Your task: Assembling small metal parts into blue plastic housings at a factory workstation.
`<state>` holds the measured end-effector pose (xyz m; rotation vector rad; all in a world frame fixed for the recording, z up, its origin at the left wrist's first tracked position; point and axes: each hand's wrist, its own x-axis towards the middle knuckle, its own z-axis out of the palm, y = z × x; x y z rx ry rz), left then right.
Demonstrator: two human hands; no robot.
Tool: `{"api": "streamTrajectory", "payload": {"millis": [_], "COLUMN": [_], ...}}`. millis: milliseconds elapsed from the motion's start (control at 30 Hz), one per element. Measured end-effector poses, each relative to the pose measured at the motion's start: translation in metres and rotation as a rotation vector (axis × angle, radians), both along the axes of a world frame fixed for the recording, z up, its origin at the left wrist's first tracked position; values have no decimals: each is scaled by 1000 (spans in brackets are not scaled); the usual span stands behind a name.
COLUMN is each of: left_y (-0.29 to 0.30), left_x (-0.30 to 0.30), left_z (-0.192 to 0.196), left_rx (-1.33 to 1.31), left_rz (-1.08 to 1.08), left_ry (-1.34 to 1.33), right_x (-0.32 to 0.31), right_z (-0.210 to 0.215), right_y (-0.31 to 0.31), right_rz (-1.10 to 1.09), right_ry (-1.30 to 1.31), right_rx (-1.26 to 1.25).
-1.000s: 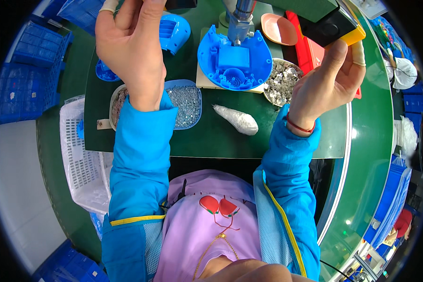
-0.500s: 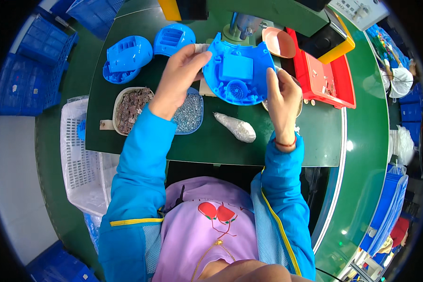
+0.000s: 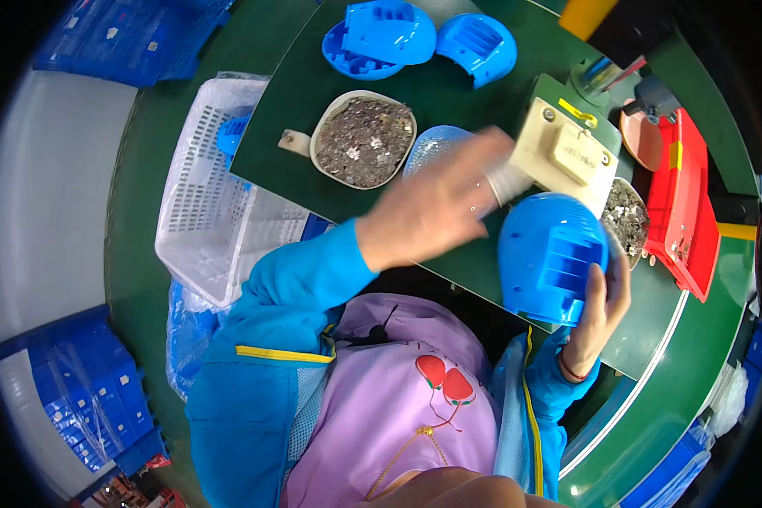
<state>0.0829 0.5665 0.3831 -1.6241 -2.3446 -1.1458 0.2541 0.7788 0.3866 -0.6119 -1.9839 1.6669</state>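
My right hand [image 3: 599, 306] grips a rounded blue plastic shell [image 3: 549, 256] from below and holds it above the near edge of the dark green table [image 3: 483, 102]. My left hand [image 3: 436, 207] is blurred with motion, fingers spread and holding nothing, just left of the shell and over a blue dish of small metal parts [image 3: 432, 146]. A beige block fixture [image 3: 567, 152] stands right behind the shell.
A white bowl of small metal parts [image 3: 364, 140] sits left of my left hand. Three more blue shells [image 3: 415, 38] lie at the table's far side. A red tray [image 3: 681, 207] and another bowl of parts [image 3: 625, 216] are at right. A white mesh basket [image 3: 220, 195] stands at left.
The blue shell has left the fixture and come toward me in my right hand. My left hand has let go of it and swung left. The view has shifted and tilted.
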Motion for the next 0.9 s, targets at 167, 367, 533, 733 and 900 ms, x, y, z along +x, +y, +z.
{"api": "streamTrajectory", "payload": {"millis": [167, 367, 533, 733, 900], "left_y": [-82, -84, -87, -86, -89], "left_x": [-60, -60, -64, -65, -60], "left_z": [-32, -43, -43, -53, -56], "left_rx": [-230, -216, -134, 71, 128], "left_rz": [502, 428, 453, 487, 522], "left_ry": [-166, 7, -80, -152, -464], "right_x": [5, -4, -8, -11, -15], "right_z": [-11, -35, -29, -32, -29], "right_y": [-15, -29, -35, -34, -38], "right_rz": [-213, -59, -107, -157, -99], "right_ry": [63, 77, 111, 114, 130], "right_rx": [-154, 7, -80, -34, 104]}}
